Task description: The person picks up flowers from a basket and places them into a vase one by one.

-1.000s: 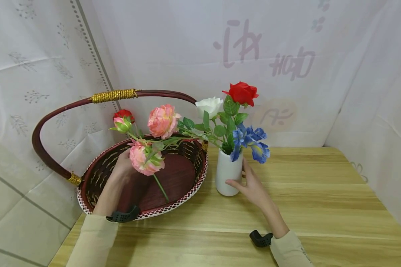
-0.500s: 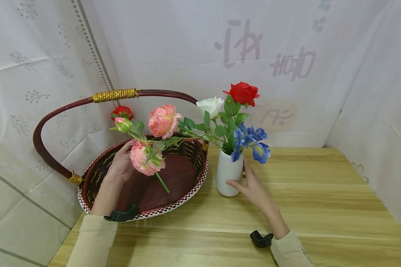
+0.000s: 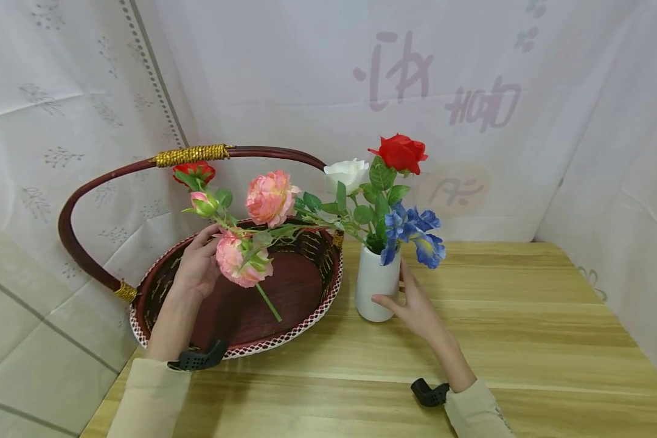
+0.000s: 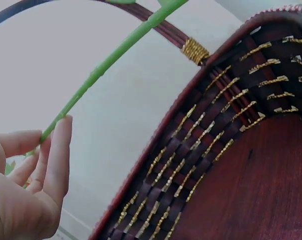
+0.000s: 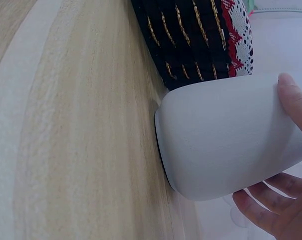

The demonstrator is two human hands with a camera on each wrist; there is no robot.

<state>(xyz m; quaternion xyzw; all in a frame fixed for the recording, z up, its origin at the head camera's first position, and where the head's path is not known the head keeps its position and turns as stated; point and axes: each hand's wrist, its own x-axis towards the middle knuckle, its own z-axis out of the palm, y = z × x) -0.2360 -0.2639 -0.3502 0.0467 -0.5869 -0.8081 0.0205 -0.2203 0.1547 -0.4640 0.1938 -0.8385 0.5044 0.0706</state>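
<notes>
My left hand (image 3: 197, 267), over the basket's left side, pinches a green stem (image 4: 108, 62) between thumb and fingers. The stem belongs to a red flower (image 3: 194, 173) near the basket handle; its bare lower end shows beneath a pink bloom (image 3: 243, 258). My right hand (image 3: 416, 301) grips a white vase (image 3: 375, 286) from the right, thumb in front. Standing upright on the table, the vase bears a red rose (image 3: 399, 153), a white rose (image 3: 346, 175), a blue iris (image 3: 413, 231) and a pink-flowered branch leaning left across the basket. Stems inside the vase are hidden.
A dark red woven basket (image 3: 328, 298) with a lace-trimmed rim stands left of the vase, close to it. Its tall arched handle (image 3: 191, 156) has gold wrapping. Wooden tabletop (image 3: 525, 328) extends to the right, and pale printed cloth (image 3: 285, 73) hangs behind.
The red flower has risen and shifted left toward the handle, its leaves now showing more. My left hand has moved slightly up. My right hand keeps its grip on the vase.
</notes>
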